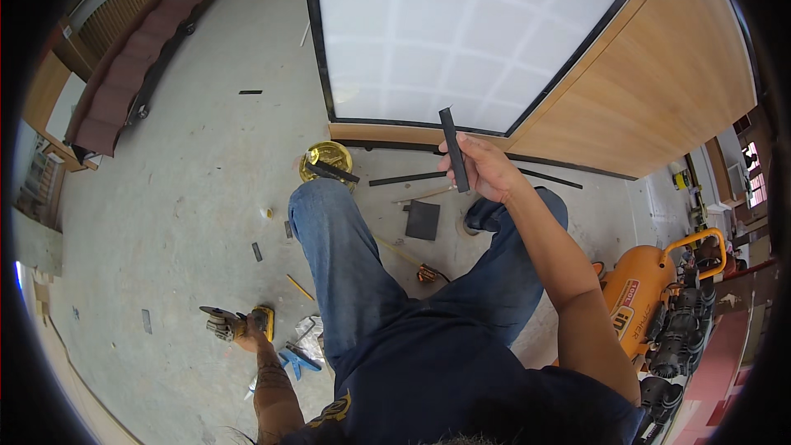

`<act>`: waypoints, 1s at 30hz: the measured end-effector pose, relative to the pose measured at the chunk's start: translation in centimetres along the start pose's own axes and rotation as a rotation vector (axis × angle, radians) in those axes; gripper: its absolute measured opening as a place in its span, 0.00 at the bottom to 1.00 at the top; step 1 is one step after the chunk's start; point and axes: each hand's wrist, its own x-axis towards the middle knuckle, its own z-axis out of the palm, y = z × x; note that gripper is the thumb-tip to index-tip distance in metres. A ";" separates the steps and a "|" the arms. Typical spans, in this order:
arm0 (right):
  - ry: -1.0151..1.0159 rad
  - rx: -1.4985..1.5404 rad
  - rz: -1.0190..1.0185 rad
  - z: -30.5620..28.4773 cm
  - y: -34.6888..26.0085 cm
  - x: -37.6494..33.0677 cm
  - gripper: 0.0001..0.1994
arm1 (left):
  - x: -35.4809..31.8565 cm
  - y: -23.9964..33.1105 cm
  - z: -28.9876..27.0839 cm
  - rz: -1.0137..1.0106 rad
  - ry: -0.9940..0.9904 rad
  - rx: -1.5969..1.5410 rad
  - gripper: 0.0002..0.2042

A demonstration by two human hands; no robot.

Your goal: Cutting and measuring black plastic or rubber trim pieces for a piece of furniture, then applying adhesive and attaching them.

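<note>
My left hand is closed around a cordless angle grinder with a yellow battery end, low at the left beside my left leg. Its disc points away to the left. Up in front, my right hand grips a short black strip between thumb and fingers, nearly upright. Beyond that strip stands a white translucent panel with a black border, set in a wooden unit. Longer black strips lie on the floor along its base.
A gold round tin with a black piece across it sits by my left knee. Between my legs lie a black square plate and a tape measure. A blue clamp and pencil lie left. An orange air compressor stands right.
</note>
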 end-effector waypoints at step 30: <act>-0.226 -0.382 -0.030 1.3 2.9 0.8 0.15 | -20.7 44.6 17.4 0.774 -1.016 -0.072 0.23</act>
